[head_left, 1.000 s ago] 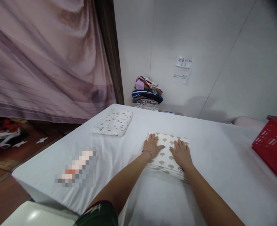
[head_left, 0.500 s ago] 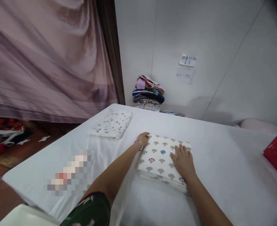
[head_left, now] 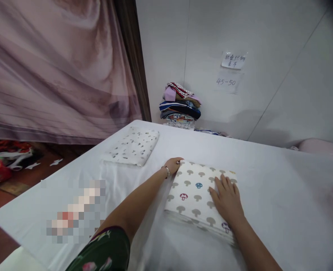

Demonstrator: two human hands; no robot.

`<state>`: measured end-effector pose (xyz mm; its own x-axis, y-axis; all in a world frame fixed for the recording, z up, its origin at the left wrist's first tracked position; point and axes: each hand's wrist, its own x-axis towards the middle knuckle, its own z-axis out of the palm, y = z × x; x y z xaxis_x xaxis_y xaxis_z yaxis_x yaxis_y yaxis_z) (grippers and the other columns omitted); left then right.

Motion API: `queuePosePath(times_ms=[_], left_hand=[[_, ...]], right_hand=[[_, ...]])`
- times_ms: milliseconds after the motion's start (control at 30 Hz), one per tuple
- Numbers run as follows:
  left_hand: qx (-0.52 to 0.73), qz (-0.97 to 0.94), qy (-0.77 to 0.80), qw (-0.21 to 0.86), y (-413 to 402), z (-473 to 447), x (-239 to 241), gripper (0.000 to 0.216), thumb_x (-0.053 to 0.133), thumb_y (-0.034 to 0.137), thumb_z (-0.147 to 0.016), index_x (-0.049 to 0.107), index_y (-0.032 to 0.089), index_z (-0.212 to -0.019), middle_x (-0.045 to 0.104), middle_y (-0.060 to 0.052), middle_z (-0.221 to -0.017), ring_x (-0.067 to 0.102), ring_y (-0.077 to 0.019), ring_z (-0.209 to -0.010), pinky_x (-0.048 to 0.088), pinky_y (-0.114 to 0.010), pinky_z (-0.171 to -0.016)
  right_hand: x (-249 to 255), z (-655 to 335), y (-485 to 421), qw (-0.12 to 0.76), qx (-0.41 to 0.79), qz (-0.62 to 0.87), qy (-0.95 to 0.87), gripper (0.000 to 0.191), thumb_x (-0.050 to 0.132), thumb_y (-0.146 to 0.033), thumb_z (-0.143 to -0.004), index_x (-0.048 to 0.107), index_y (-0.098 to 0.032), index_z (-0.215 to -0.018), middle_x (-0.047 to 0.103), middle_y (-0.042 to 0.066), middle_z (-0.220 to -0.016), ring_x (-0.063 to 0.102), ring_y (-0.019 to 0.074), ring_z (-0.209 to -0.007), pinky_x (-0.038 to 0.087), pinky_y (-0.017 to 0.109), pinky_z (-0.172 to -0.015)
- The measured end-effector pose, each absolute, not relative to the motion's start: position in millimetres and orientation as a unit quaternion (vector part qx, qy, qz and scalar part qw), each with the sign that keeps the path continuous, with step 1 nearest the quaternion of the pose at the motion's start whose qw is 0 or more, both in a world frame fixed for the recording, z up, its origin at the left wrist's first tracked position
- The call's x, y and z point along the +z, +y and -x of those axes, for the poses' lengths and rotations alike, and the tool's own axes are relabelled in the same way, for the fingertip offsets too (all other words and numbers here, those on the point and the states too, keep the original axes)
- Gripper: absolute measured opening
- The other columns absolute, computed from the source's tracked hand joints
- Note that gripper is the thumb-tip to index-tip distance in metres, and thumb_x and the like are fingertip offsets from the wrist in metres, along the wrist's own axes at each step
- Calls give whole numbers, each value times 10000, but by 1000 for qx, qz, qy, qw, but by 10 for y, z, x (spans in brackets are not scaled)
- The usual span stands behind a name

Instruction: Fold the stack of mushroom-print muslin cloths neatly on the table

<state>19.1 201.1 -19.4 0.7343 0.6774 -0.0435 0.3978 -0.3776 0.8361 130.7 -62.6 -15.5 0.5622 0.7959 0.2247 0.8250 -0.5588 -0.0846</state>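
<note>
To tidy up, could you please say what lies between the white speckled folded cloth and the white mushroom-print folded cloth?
The head view shows the left hand and white tabletop.

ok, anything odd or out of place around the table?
Two white pieces on the floor look stray, lying loose beyond the table. The pixelated patch on the tabletop hides whatever is there. The mushroom-print cloth under the right hand shows no obvious damage.
</note>
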Motion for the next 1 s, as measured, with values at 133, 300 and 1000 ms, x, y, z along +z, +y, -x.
queuePosePath(times_ms=[133, 300, 1000], left_hand=[[157, -810, 340, 452, 2055, -225, -252, 284, 581, 268, -725, 705, 242, -979, 709, 9, -877, 634, -168, -825, 484, -218, -713], [149, -793, 335, 487, 2114, -293, -292, 249, 603, 246, -705, 710, 204, -926, 712, -6, -822, 632, -168, -781, 489, -234, -715], [130, -642, 343, 673, 2109, -152, -39, 359, 630, 301, -703, 660, 134, -1020, 620, -3, -631, 492, -73, -473, 317, -184, -423]], right_hand=[[-168, -1318, -633, 93, -84, 876, -466, 553, 300, -453, -903, 463, -137, -1326, 336, 144, -1446, 229, 288, -1353, 186, 491, -1071], [-161, -1313, -636, 93, -82, 875, -467, 553, 292, -450, -906, 461, -137, -1329, 329, 141, -1451, 224, 285, -1355, 187, 492, -1072], [-133, -1309, -639, 85, -76, 875, -471, 564, 287, -454, -905, 455, -131, -1335, 330, 141, -1450, 228, 290, -1353, 186, 486, -1072]])
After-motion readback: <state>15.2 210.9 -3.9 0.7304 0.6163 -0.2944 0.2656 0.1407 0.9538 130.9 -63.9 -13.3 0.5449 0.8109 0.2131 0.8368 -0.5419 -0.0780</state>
